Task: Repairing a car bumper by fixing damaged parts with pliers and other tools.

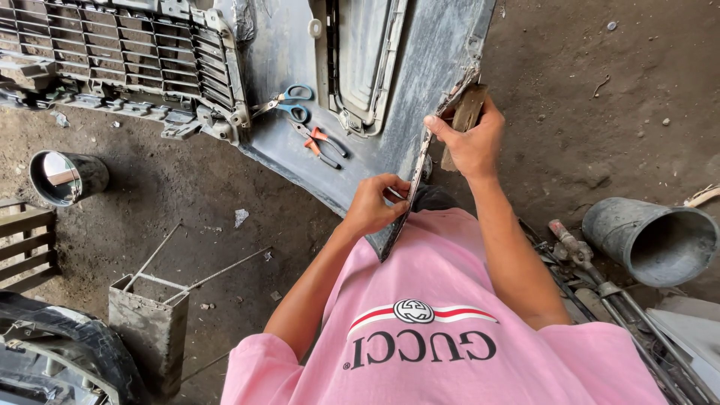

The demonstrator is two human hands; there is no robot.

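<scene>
Two round grey buckets lie tipped on the dirt floor (570, 97): the bucket (651, 238) at right looks empty, the smaller can (67, 177) at far left holds something pale. A square tin (150, 322) near left holds thin rods (217, 274). The grey car bumper (300, 97) is dusty, its torn edge (411, 196) pinched by the closed left hand (373, 204), while the right hand (469, 142) presses a wooden block (466, 109) there. Scissors (289, 103) and pliers (321, 142) rest on it.

both hands (420, 176) grip the grey bumper's (285, 45) torn edge.
</scene>
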